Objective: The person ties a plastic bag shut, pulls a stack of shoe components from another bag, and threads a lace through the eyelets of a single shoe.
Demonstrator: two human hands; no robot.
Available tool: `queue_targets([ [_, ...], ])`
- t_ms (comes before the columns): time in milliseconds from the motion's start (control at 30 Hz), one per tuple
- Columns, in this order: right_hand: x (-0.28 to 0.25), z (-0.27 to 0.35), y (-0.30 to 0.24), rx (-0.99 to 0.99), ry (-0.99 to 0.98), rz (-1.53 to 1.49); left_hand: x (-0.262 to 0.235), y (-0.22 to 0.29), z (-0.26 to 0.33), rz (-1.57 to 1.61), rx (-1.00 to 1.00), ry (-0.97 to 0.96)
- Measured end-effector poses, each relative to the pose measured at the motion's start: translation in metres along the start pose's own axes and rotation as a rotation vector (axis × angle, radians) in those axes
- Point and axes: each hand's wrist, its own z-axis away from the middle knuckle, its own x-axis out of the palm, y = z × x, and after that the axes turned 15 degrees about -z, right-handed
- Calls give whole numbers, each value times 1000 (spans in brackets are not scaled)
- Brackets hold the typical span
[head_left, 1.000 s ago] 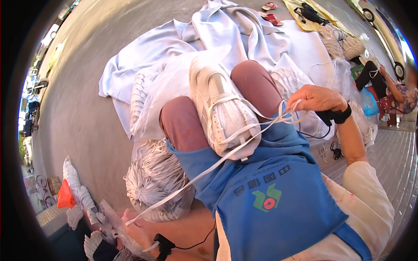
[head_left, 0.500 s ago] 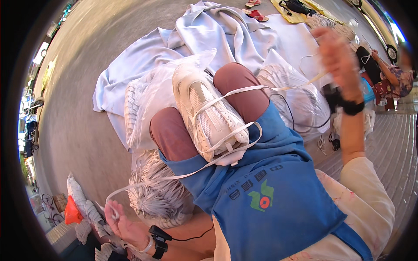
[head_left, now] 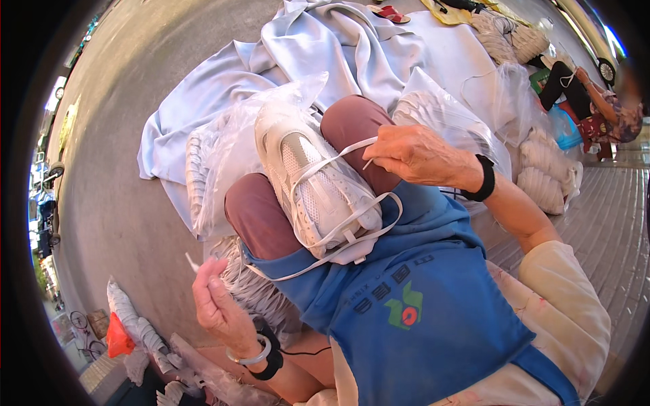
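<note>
A white sneaker lies sole-down on my lap, between my knees, above a blue apron. A flat white shoelace runs through its eyelets and loops across its tongue. My right hand is over the right knee, fingers pinched on one end of the lace near the shoe's front. My left hand is low at the left, fingers closed on the other lace end, which sticks up above the fingertips. Black bands are on both wrists.
A pale grey cloth is spread on the pavement ahead, with clear plastic bags of white shoes on it. More bagged white shoes sit at the right. Another person sits at the far right. Bundles lie lower left.
My right hand came down from high at the right to the shoe's front with the lace. My left hand moved up and right, drawing its lace end shorter.
</note>
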Motion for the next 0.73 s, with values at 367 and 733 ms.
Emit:
queue_targets([
  [367, 29, -28, -10, -20, 158, -357, 78, 67, -8, 89, 290, -236],
  [733, 1, -32, -7, 70, -303, -209, 82, 56, -12, 139, 98, -400],
])
